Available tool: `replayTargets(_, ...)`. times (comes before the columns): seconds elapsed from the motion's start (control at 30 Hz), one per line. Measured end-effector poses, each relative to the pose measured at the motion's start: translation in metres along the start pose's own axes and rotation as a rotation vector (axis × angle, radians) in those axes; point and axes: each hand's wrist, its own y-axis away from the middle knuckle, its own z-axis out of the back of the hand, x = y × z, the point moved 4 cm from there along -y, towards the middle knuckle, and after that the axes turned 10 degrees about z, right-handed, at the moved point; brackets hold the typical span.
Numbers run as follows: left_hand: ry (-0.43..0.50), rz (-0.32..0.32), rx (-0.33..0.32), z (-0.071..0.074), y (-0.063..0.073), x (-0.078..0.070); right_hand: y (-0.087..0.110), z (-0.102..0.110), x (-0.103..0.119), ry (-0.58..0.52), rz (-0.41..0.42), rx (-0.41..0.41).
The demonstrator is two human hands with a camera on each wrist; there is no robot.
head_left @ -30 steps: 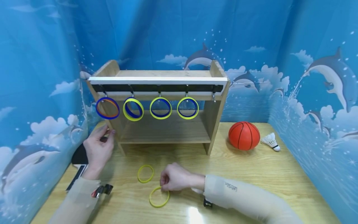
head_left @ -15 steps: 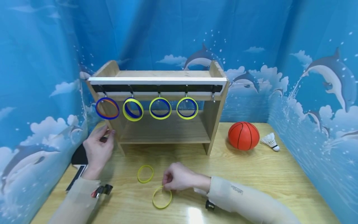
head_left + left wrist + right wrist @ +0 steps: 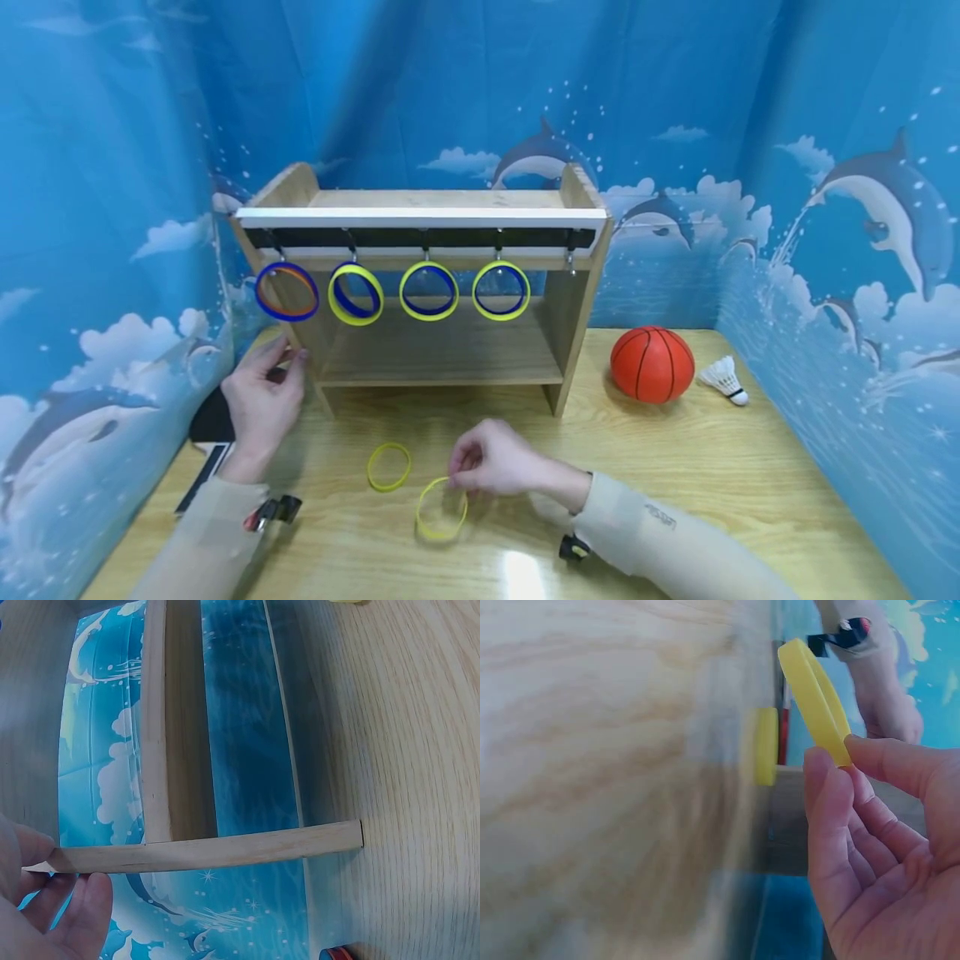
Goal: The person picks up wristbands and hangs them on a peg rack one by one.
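My left hand (image 3: 264,400) grips the front edge of the left side panel of a small wooden shelf (image 3: 442,346). In the left wrist view, thumb and fingers (image 3: 88,911) lie on opposite sides of that panel (image 3: 225,853). My right hand (image 3: 501,458) pinches a thin yellow ring (image 3: 810,697) between thumb and fingertips, tilted up just above the tabletop. Flat on the table, to its left, lies a second yellow ring (image 3: 387,488). From hooks on the shelf's black strip (image 3: 390,238) hang a blue ring with orange (image 3: 288,315) and several yellow-and-blue pairs (image 3: 501,316).
The rightmost hook (image 3: 571,265) carries no ring. A red mini basketball (image 3: 652,365) and a white shuttlecock (image 3: 724,380) lie right of the shelf. Behind my left hand, a black-ended object (image 3: 212,417) is partly hidden. Blue dolphin-print curtains (image 3: 480,100) surround the table.
My right hand has moved right and slightly away from me, lifting the pinched yellow ring off the table. My left hand stays on the side panel.
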Motion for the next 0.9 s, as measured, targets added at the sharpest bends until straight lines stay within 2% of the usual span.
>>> replayTargets(0.3, -0.019, 0.006, 0.002, 0.0, 0.0, 0.002, 0.011, 0.03, 0.016, -0.039, 0.011, -0.073)
replayTargets(0.67, -0.009, 0.017, 0.005, -0.001, 0.001, 0.002, 0.039, 0.066, 0.028, -0.063, 0.07, -0.163)
replayTargets(0.9, 0.001, 0.007, 0.0, -0.001, 0.001, 0.0, 0.058, 0.095, 0.038, -0.09, 0.077, -0.295)
